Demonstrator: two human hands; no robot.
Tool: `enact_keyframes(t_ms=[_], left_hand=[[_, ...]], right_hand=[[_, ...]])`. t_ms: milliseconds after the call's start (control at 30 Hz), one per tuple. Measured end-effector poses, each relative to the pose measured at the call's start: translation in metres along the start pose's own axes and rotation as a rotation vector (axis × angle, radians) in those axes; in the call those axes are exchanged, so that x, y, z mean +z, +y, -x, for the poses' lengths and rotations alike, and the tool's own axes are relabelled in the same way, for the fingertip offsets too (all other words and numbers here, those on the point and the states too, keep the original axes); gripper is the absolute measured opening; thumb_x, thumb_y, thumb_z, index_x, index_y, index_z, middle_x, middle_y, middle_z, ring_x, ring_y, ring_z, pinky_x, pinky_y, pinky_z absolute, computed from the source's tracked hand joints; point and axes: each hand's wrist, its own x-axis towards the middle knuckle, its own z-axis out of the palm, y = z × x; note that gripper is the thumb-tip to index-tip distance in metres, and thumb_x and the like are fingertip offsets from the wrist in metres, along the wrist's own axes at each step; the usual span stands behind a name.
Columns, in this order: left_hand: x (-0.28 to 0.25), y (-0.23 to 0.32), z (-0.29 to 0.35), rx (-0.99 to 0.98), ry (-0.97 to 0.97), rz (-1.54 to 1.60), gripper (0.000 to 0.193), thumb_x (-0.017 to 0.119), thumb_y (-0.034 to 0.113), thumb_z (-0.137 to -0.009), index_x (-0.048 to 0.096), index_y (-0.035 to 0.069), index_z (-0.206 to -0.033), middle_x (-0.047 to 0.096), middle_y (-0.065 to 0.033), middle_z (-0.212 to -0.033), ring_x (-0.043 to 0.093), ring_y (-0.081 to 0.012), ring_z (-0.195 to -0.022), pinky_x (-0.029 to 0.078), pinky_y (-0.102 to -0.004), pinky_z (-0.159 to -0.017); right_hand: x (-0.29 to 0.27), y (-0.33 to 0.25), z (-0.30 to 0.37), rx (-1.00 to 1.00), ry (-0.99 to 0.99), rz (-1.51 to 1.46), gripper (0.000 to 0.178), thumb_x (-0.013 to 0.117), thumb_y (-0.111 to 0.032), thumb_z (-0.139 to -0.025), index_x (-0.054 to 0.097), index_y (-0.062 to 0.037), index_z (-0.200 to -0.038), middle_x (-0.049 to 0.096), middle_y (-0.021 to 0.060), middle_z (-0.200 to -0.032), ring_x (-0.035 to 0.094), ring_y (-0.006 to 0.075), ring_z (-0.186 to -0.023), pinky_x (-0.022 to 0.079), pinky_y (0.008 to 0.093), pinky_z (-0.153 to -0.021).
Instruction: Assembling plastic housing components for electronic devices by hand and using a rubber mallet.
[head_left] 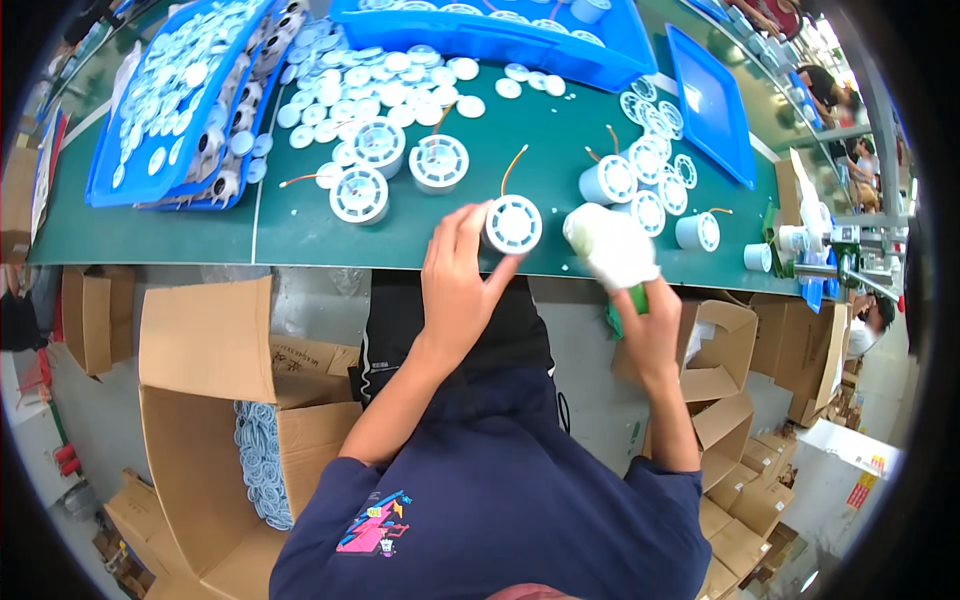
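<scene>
My left hand (462, 262) grips a light-blue round housing (514, 224) at the table's front edge, with the thumb below and fingers on its left side. The housing has a slotted white top, and an orange wire stands up behind it. In my right hand (650, 325) is a green-handled tool with a bulky white wrapped head (608, 243), somewhat blurred. That head is just right of the housing, apart from it. More slotted housings (438, 163) with wires stand behind my left hand. Others (608, 180) lie tipped on their sides beyond the white head.
Loose white discs (400, 92) spread over the green table (300, 235). Stacked blue trays (100, 190) are at left, a blue bin (625, 72) at the back, a blue lid (712, 105) at right. Slotted rings (655, 118) lie near the lid. Open cardboard boxes (185, 440) flank my lap.
</scene>
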Motion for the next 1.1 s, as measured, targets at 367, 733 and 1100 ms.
enact_keyframes(t_ms=[367, 733, 1100], left_hand=[[0.078, 0.007, -0.106, -0.084, -0.259, 0.029, 0.058, 0.083, 0.02, -0.085, 0.057, 0.0, -0.133, 0.062, -0.0182, -0.121, 0.068, -0.0326, -0.1, 0.057, -0.0408, -0.086], [0.059, 0.015, -0.109, -0.18, -0.502, 0.294, 0.051, 0.073, 0.03, -0.096, 0.062, -0.002, -0.134, 0.069, -0.018, -0.128, 0.067, -0.0304, -0.12, 0.052, -0.038, -0.102], [-0.012, -0.004, 0.001, -0.085, 0.042, -0.091, 0.04, 0.074, 0.008, -0.092, 0.064, 0.004, -0.131, 0.059, -0.0182, -0.133, 0.06, -0.0364, -0.116, 0.049, -0.0443, -0.1]], right_hand=[[0.039, 0.015, -0.019, -0.309, 0.039, 0.137, 0.062, 0.079, -0.001, -0.076, 0.069, -0.0156, -0.135, 0.061, 0.0115, -0.103, 0.06, 0.0299, -0.087, 0.05, 0.0417, -0.077], [0.058, 0.024, -0.055, -0.329, 0.166, 0.206, 0.063, 0.079, -0.004, -0.076, 0.07, -0.0195, -0.136, 0.06, 0.0089, -0.103, 0.059, 0.0291, -0.092, 0.053, 0.0404, -0.08], [0.061, 0.032, -0.066, -0.32, 0.306, 0.307, 0.061, 0.078, 0.001, -0.073, 0.073, -0.0149, -0.131, 0.059, 0.0086, -0.109, 0.055, 0.0317, -0.102, 0.049, 0.0422, -0.088]])
